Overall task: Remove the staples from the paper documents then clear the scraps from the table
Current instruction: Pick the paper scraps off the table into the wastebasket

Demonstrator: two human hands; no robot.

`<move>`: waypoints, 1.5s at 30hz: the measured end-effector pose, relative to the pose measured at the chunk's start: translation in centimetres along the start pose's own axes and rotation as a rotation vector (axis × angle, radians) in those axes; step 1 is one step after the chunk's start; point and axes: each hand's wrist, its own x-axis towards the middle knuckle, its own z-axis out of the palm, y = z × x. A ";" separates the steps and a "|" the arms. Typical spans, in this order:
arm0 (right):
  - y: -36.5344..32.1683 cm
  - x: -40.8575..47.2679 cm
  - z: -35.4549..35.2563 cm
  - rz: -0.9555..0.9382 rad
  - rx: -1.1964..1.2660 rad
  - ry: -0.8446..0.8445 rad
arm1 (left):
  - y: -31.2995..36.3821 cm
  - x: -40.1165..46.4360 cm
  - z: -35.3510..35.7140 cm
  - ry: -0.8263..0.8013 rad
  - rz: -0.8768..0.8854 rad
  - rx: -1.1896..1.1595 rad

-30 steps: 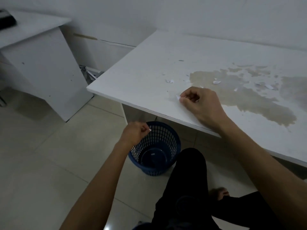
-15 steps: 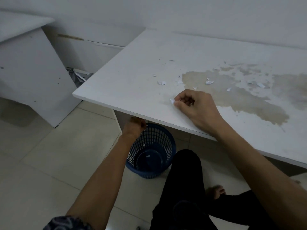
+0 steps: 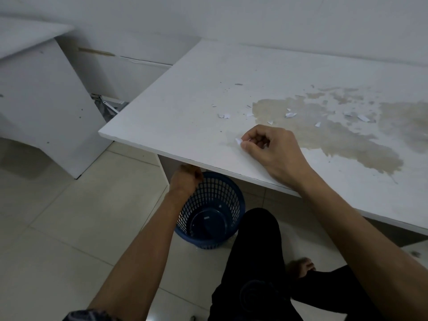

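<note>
My right hand (image 3: 271, 149) rests on the white table (image 3: 185, 112) near its front edge, fingers curled, pinching a small white paper scrap (image 3: 238, 141) at its fingertips. Several more white scraps (image 3: 224, 116) lie scattered across the table, some on a large brownish stain (image 3: 324, 135). My left hand (image 3: 186, 179) is curled just under the table's front edge, above the rim of a blue mesh wastebasket (image 3: 213, 209) on the floor. What the left hand holds is hidden. A small scrap lies in the basket's bottom.
A second white desk (image 3: 41, 93) stands to the left with a gap of tiled floor between. My legs in dark trousers (image 3: 254, 262) and a bare foot (image 3: 301, 266) are beside the basket. The wall runs behind the table.
My left hand rose from beside the basket's rim to just under the table edge. My right hand stayed near the front edge, keeping its pinch on the scrap. The view shifted rightward.
</note>
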 end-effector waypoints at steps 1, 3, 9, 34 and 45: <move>0.0 0.0 0.0 0.003 0.000 -0.001 | -0.1 -0.1 0.0 0.000 0.008 0.009; -0.1 -0.1 0.0 0.005 -0.005 -0.003 | -0.1 -0.4 -0.2 -0.004 0.010 0.024; 0.0 -0.2 0.0 0.015 -0.002 -0.001 | 1.5 -4.7 -1.6 0.092 0.233 -0.112; -1.4 -0.9 -1.2 -0.020 0.257 -0.132 | 12.6 -9.2 -9.1 0.423 0.546 -0.397; -4.8 -2.4 0.1 0.129 0.544 -0.103 | 12.0 -11.7 -8.8 0.713 0.677 -0.315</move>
